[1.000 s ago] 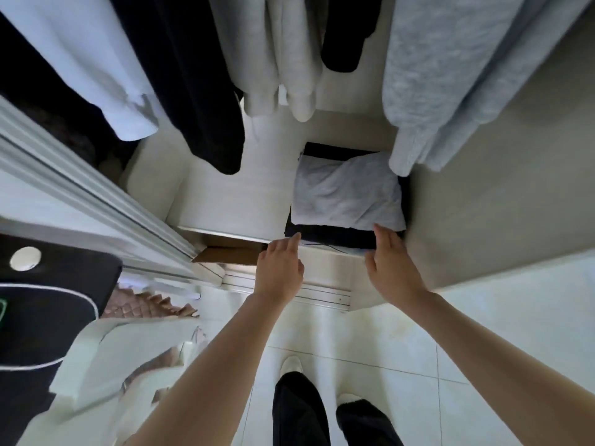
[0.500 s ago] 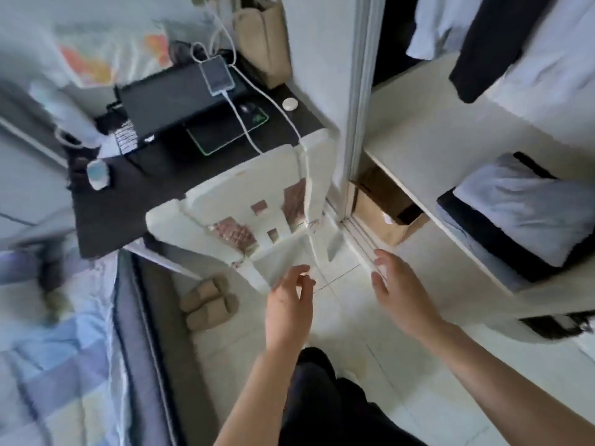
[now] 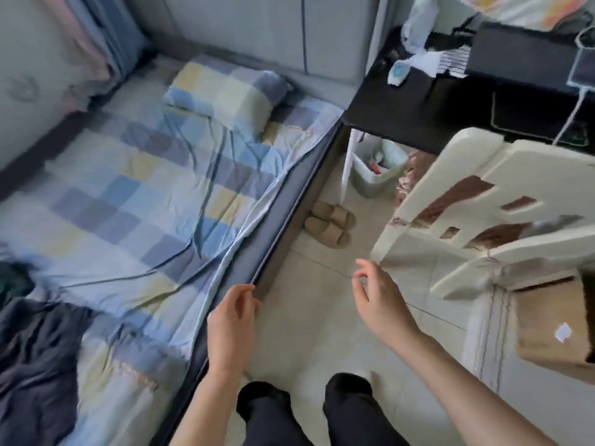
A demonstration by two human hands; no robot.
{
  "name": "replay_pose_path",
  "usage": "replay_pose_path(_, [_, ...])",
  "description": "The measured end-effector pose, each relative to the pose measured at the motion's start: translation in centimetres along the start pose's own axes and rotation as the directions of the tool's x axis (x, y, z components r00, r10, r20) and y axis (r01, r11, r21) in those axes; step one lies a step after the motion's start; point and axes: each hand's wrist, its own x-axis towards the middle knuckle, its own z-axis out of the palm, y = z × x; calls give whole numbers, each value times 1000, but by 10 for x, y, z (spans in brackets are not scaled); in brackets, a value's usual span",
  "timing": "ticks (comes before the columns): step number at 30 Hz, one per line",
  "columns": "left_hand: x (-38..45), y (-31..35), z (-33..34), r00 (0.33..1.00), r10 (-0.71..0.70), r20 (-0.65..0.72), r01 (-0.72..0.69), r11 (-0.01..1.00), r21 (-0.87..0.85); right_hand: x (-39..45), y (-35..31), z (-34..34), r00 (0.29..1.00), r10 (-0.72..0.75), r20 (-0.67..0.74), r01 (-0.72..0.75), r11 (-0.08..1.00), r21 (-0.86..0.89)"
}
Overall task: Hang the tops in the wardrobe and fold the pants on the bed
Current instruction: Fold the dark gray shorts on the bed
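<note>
The bed (image 3: 135,201) with a blue, yellow and grey checked sheet fills the left half of the view. A crumpled dark navy garment (image 3: 38,355) lies on it at the lower left, and a dark green piece of cloth (image 3: 13,281) shows at the left edge above it. My left hand (image 3: 230,323) hovers empty over the bed's dark side edge, fingers loosely curled. My right hand (image 3: 378,300) is over the tiled floor, empty, fingers apart. The wardrobe is out of view.
A checked pillow (image 3: 225,94) lies at the head of the bed. A cream plastic chair (image 3: 489,201) stands on the right by a black desk (image 3: 428,104). A bin (image 3: 376,169), beige slippers (image 3: 328,223) and a cardboard box (image 3: 553,326) sit on the floor.
The view has swung left, from the wardrobe shelf past the chair and desk to the bed. Both hands left the folded stack on the shelf and hang empty in front of me.
</note>
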Motion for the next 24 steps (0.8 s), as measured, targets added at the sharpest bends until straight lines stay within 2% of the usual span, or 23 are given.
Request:
replay_pose_path(5, [-2,-92,-86,975,-178,-130,168,982,-86,4,-92,84,979,-132,158,135,991,-13])
replay_pose_path(12, [1,-232,-217,909,-345,-235,338,938,-72,-16,-213,223,892,-249,377,277,961,-20])
replay_pose_path(17, [-7,-314,-288,782,-521,-344,491,853,-176,-20,-282,317,774,-322,546,383,924,3])
replay_pose_path(21, [-15,-369,-312,679,-628,-379,591,775,-225,-19,-329,387,635,-396,664,526,851,4])
replay_pose_path(24, [-18,-401,-310,675,-663,-324,673,733,-97,-13,-357,433,539,-414,733,614,789,-6])
